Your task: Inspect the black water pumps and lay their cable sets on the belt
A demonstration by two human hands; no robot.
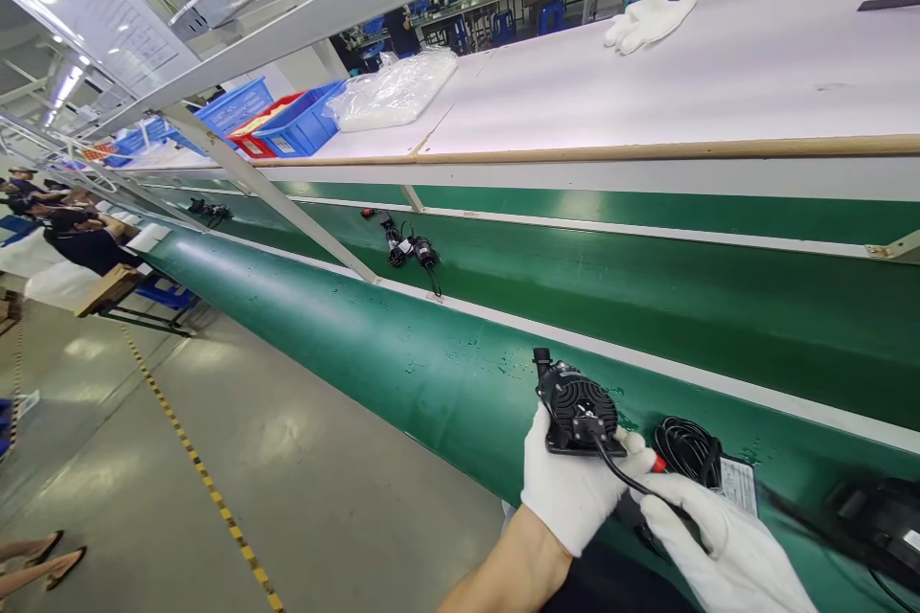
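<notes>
My left hand (575,484), in a white glove, is closed around a small black pump (575,407) with a ribbed round face, holding it over the near green conveyor belt (402,345). My right hand (719,546), also gloved, pinches the pump's black cable just right of the left hand. A coiled black cable (688,450) with a white label (739,485) lies on the belt beside my hands.
Another black pump with cable (411,251) lies on the far belt, and one more (208,209) further left. Blue bins (302,120), a plastic bag (395,88) and a white glove (648,19) sit on the white upper table. People sit at far left. A black object (881,517) is at right.
</notes>
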